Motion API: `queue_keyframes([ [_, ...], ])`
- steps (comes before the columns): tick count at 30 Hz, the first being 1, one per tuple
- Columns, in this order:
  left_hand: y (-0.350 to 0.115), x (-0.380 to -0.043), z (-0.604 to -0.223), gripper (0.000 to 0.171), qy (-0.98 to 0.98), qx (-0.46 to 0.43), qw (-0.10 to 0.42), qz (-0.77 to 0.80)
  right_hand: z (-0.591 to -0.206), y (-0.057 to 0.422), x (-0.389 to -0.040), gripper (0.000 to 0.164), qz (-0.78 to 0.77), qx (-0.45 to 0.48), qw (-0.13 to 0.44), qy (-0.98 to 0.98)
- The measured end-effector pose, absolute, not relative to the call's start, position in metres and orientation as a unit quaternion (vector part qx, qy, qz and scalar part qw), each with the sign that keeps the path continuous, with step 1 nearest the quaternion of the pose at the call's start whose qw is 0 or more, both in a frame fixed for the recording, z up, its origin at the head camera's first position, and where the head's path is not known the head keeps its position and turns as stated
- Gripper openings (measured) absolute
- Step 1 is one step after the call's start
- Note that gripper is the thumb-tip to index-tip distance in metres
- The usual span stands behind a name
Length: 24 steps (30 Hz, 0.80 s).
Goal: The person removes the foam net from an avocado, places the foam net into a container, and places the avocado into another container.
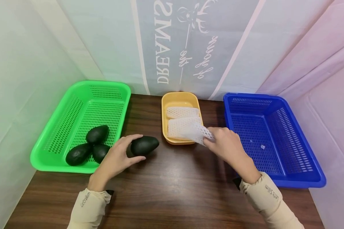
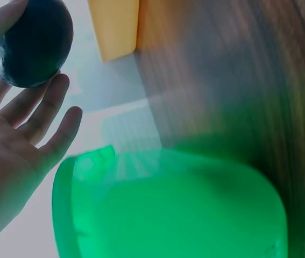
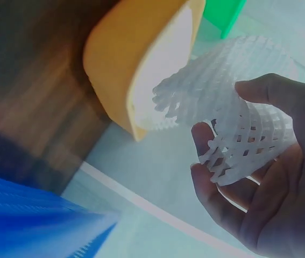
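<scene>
My left hand (image 1: 118, 156) grips a dark green avocado (image 1: 144, 145) between thumb and fingers, over the table just right of the green basket (image 1: 126, 105). The same avocado (image 2: 36, 43) shows at the top left of the left wrist view. With thumb and fingers my right hand (image 1: 225, 144) pinches a white foam net sleeve (image 1: 192, 132) at the front right corner of the yellow basket (image 1: 180, 95). In the right wrist view the net sleeve (image 3: 217, 91) hangs loose and wide, with nothing inside it. More foam net sleeves (image 1: 183, 112) lie in the yellow basket.
Three dark avocados (image 1: 97, 135) rest at the front of the green basket on the left. A blue basket (image 1: 299, 127) stands on the right with a small pale scrap (image 1: 262, 147) on its floor. A printed cloth (image 1: 172, 47) hangs behind the wooden table (image 1: 172, 197).
</scene>
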<state>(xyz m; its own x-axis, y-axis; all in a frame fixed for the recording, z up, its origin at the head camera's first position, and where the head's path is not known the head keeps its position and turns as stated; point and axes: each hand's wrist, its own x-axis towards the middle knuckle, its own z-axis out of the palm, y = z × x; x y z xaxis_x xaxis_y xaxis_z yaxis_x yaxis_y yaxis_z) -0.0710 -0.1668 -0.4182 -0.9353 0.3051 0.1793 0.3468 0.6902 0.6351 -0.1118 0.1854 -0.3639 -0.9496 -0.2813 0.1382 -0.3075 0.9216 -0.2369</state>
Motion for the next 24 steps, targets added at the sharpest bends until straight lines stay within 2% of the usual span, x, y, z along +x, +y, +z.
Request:
queue_keyframes([
  [8,-0.186,-0.069,-0.413,0.075,-0.923,-0.156,0.066,-0.347,-0.349,0.184,-0.126,0.022,0.126,0.145,0.063,-0.979],
  [13,-0.197,-0.069,-0.41,0.076,-0.922,-0.154,0.094,-0.343,-0.343,0.183,-0.135,0.021,0.125,0.141,0.06,-0.98],
  [24,-0.217,-0.069,-0.403,0.075,-0.922,-0.124,0.103,-0.352,-0.341,0.175,-0.158,0.02,0.133,0.133,0.063,-0.98],
])
